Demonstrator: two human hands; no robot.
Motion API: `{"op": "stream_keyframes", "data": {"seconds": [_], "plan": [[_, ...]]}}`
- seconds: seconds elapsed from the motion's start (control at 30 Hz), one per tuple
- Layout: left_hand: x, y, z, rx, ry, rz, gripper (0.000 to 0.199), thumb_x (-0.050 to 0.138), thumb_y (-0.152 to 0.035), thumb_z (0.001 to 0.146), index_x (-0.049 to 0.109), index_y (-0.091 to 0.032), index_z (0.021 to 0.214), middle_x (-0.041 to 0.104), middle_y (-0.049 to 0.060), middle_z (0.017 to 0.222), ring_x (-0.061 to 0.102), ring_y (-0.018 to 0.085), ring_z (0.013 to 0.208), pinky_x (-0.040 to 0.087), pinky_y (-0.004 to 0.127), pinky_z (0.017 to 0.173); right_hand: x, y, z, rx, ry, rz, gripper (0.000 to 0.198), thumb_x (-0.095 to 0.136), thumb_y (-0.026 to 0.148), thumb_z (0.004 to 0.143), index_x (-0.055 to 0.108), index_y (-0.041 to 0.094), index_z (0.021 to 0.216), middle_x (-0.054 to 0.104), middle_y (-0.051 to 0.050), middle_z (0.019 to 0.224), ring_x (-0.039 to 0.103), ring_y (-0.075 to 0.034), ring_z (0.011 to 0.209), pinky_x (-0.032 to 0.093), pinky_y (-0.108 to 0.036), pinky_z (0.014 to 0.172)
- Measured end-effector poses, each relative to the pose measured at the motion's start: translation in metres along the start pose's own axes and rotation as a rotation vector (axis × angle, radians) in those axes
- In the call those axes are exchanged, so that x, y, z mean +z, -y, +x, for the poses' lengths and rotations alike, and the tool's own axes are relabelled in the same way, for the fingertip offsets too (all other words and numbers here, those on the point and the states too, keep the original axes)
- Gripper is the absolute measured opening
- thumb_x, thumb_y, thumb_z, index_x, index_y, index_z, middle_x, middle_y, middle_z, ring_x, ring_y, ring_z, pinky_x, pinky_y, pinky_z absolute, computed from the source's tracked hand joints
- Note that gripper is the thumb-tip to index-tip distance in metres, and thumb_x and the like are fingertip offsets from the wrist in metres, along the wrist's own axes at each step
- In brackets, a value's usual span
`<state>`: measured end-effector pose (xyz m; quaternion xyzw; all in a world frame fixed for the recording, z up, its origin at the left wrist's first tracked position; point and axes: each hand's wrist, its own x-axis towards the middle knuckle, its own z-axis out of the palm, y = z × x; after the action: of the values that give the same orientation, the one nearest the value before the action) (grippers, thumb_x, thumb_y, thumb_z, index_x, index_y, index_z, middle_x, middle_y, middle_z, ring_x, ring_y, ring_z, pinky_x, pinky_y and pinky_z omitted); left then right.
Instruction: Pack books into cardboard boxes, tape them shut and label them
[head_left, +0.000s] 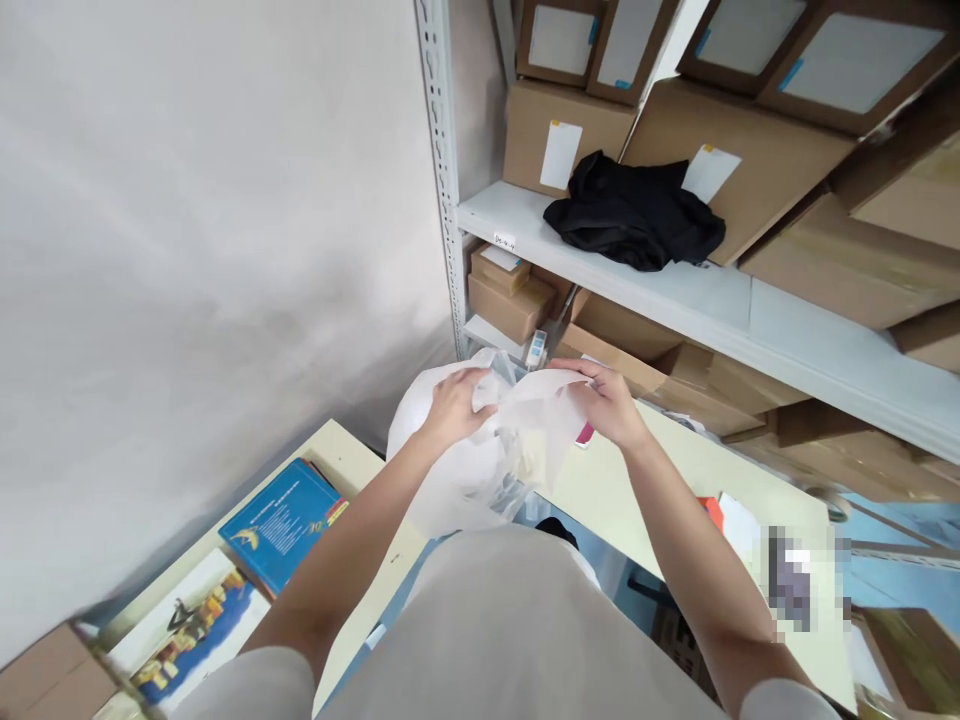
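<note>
Head camera view puts a white plastic bag [480,450] at the middle of the frame, held up in front of our body, above the gap between two pale tables. Our left hand [452,405] is closed on the bag's upper left edge, fingers pinching the film; our right hand [606,400] clamps the upper right edge, fingers curled over it. The two hands are near each other, with the mouth of the bag stretched between them. We judge the work to be at an early stage: the mouth looks only partly spread, and we cannot tell what, if anything, lies inside.

Just behind the bag, a small white bottle [535,349] stands at the foot of a metal shelf unit [637,270]. On the shelf, upper centre, a crumpled black cloth [634,215] rests against cardboard boxes [735,170]. At lower left, a blue book [283,520] and a picture book [191,630] lie on the left table [337,450].
</note>
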<state>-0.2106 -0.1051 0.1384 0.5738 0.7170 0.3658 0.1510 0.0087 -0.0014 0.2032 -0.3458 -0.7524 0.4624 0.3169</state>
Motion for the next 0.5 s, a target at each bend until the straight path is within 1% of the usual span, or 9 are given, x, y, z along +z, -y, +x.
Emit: {"op": "stream_keyframes", "data": {"seconds": [0.07,0.1,0.13,0.23,0.3,0.4,0.47,0.5], "plan": [[0.008,0.002,0.004,0.004,0.113,0.025,0.018,0.061,-0.019,0.076,0.066,-0.021,0.094,0.070,0.007,0.105,0.063,0.027,0.102,0.041,0.045,0.098,-0.017,0.016,-0.004,0.006,0.004,0.044,0.033,0.052,0.022,0.076,0.069,0.020,0.104,0.071,-0.005,0.108,0.068,-0.020,0.093,0.055,-0.034,0.080],[0.011,0.004,0.005,0.001,0.140,0.005,0.013,0.057,-0.019,0.079,0.066,-0.022,0.088,0.072,0.006,0.098,0.065,0.025,0.095,0.044,0.042,0.094,-0.026,0.022,-0.006,0.008,-0.010,0.059,0.033,0.053,0.023,0.076,0.069,0.020,0.104,0.071,-0.005,0.108,0.068,-0.019,0.091,0.055,-0.033,0.078],[0.013,0.005,0.007,0.001,0.154,-0.030,0.012,0.054,-0.020,0.082,0.065,-0.022,0.085,0.072,0.005,0.092,0.066,0.022,0.090,0.047,0.038,0.088,-0.035,0.026,-0.008,0.011,-0.028,0.070,0.032,0.054,0.024,0.076,0.069,0.020,0.104,0.072,-0.005,0.106,0.068,-0.019,0.088,0.055,-0.033,0.076],[0.013,0.004,0.014,0.037,0.136,-0.119,0.014,0.048,-0.027,0.086,0.061,-0.021,0.087,0.068,0.003,0.080,0.064,0.018,0.076,0.049,0.029,0.072,-0.062,0.030,-0.013,0.016,-0.113,0.060,0.031,0.055,0.029,0.080,0.068,0.020,0.106,0.072,-0.006,0.099,0.068,-0.017,0.078,0.055,-0.032,0.069],[0.006,-0.002,0.023,0.069,0.085,-0.109,0.017,0.046,-0.030,0.088,0.060,-0.020,0.091,0.064,0.002,0.075,0.060,0.016,0.069,0.047,0.027,0.069,-0.079,0.027,-0.017,-0.006,-0.203,-0.036,0.031,0.056,0.032,0.082,0.068,0.019,0.106,0.072,-0.006,0.098,0.067,-0.017,0.077,0.054,-0.031,0.066],[-0.007,-0.015,0.041,0.111,0.015,-0.059,0.021,0.047,-0.034,0.089,0.059,-0.019,0.097,0.063,0.001,0.075,0.057,0.014,0.066,0.045,0.027,0.069,-0.104,0.024,-0.029,-0.042,-0.357,-0.263,0.028,0.058,0.035,0.082,0.070,0.019,0.103,0.071,-0.007,0.100,0.066,-0.018,0.081,0.053,-0.032,0.070],[-0.016,-0.024,0.055,0.148,0.039,-0.028,0.025,0.053,-0.039,0.086,0.059,-0.019,0.099,0.062,0.001,0.076,0.056,0.014,0.067,0.044,0.026,0.069,-0.121,0.020,-0.042,-0.005,-0.440,-0.348,0.026,0.060,0.037,0.081,0.071,0.018,0.096,0.072,-0.007,0.093,0.066,-0.019,0.079,0.052,-0.032,0.069],[-0.019,-0.028,0.062,0.172,0.089,-0.003,0.029,0.058,-0.042,0.083,0.060,-0.019,0.100,0.062,0.000,0.077,0.057,0.014,0.068,0.044,0.026,0.068,-0.129,0.017,-0.050,0.037,-0.469,-0.360,0.026,0.061,0.038,0.081,0.071,0.017,0.092,0.072,-0.007,0.089,0.065,-0.020,0.076,0.052,-0.031,0.066]]}}
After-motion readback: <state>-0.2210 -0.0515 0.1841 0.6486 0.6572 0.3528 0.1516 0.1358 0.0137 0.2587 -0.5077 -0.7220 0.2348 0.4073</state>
